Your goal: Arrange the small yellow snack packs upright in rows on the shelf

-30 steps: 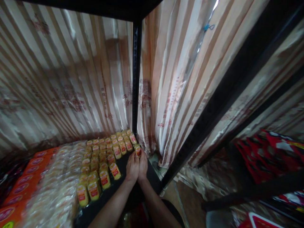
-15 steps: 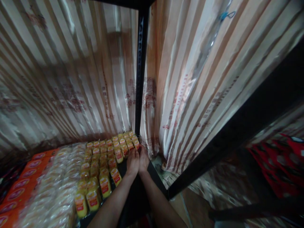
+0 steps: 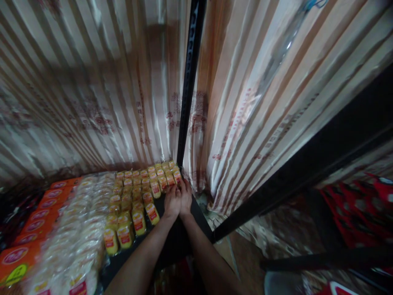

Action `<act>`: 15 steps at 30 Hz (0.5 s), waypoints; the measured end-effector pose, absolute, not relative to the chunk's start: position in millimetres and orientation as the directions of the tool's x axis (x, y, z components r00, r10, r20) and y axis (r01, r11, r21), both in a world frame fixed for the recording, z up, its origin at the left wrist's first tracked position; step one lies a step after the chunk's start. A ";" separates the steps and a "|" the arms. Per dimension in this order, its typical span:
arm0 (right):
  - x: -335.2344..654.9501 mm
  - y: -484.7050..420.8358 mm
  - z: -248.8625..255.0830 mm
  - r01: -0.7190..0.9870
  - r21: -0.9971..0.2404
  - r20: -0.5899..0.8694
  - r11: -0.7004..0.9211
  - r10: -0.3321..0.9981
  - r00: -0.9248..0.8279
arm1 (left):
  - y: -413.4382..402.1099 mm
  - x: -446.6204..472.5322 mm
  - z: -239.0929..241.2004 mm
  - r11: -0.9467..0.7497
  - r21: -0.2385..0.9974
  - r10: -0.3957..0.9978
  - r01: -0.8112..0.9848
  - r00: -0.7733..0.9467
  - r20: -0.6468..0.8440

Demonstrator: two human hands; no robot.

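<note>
The yellow pack [image 3: 177, 177], lately held clear, is now set into the back row by the post [image 3: 188, 102], at twelve o'clock of the joined left hand [image 3: 172, 203] and right hand [image 3: 186, 198]; whether it is gripped cannot be told.

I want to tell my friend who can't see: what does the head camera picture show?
Two bare hands, left hand and right hand, reach side by side to small yellow snack packets lined in rows on a black shelf. Clear-wrapped packs and orange boxes lie alongside, before a striped shiny curtain.
</note>
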State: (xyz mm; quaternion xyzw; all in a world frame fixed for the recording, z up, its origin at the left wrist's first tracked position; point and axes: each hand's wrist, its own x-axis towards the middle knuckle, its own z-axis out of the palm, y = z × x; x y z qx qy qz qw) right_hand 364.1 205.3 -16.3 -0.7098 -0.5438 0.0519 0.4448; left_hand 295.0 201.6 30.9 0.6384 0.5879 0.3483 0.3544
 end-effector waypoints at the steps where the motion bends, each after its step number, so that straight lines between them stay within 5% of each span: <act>1: 363.0 201.9 -14.4 0.728 -0.686 0.410 -0.015 0.819 0.403 | 197.0 293.6 33.5 -0.053 0.859 0.998 0.509 0.058 0.027; 15: 316.6 65.6 -6.1 0.650 -0.750 0.384 0.120 0.879 0.282 | 68.8 248.3 38.9 -0.075 0.812 0.995 0.579 0.101 0.020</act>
